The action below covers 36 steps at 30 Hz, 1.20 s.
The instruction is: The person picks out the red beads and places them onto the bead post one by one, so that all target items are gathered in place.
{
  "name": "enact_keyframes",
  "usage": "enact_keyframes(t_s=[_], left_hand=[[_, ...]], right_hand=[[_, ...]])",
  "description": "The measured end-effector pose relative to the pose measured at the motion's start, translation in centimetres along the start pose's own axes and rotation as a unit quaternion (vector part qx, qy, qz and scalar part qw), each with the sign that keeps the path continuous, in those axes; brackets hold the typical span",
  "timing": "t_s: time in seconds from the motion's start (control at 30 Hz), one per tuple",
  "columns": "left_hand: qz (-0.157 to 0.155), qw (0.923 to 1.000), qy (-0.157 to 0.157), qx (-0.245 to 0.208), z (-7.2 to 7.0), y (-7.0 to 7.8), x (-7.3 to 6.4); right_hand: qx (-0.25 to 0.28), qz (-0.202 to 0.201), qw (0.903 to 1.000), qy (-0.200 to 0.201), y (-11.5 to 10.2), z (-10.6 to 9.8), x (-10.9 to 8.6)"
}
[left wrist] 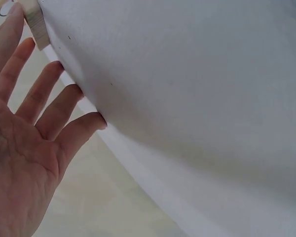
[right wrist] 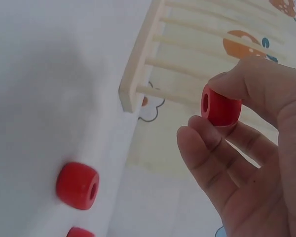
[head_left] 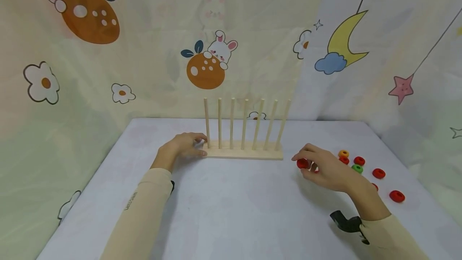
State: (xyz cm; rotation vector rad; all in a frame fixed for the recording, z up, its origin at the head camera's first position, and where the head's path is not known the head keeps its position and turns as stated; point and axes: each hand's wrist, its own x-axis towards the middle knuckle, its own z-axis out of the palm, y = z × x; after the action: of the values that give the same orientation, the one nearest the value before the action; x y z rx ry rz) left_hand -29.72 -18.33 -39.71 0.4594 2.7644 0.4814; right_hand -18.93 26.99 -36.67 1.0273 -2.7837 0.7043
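A wooden rack with a row of several upright pegs stands toward the back of the table. At its left end is my left hand, thumb at the front of the base and index finger behind, holding that end. The left wrist view shows the corner of the base between thumb and index finger, the other fingertips on the tabletop. To the right of the rack, my right hand pinches a red bead with a hole through it, raised between thumb and fingers. Another red bead sits on the table near this hand.
Right of and behind my right hand lie more loose beads: an orange one, a green one and several red ones, with one red bead nearest the table's right edge. A printed cloth hangs behind the white table.
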Motion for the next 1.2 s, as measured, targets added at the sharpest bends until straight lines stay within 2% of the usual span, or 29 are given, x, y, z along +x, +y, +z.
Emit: enact_keyframes(t_s=[0.17, 0.4, 0.77, 1.0, 1.2], left_hand=[[-0.003, 1.0000, 0.001, -0.005, 0.0, -0.1, -0.2], [-0.006, 0.9998, -0.001, -0.017, 0.2, -0.3, -0.3], [-0.009, 0.9995, 0.009, -0.028, 0.5, -0.3, -0.5], [-0.006, 0.9996, 0.013, -0.025, 0.5, -0.3, -0.5], [-0.005, 0.9996, 0.013, -0.026, 0.3, -0.1, -0.6]], right_hand=[[0.013, -0.001, 0.9999, 0.005, -0.7, 0.1, 1.7], [0.012, -0.051, 0.9978, 0.040, -1.3, 0.5, 3.4], [0.027, -0.082, 0.9918, 0.095, -2.5, 1.0, 5.6], [0.059, -0.094, 0.9908, 0.078, -3.0, 1.8, 7.4], [0.070, -0.133, 0.9830, 0.106, -3.3, 2.0, 8.8]])
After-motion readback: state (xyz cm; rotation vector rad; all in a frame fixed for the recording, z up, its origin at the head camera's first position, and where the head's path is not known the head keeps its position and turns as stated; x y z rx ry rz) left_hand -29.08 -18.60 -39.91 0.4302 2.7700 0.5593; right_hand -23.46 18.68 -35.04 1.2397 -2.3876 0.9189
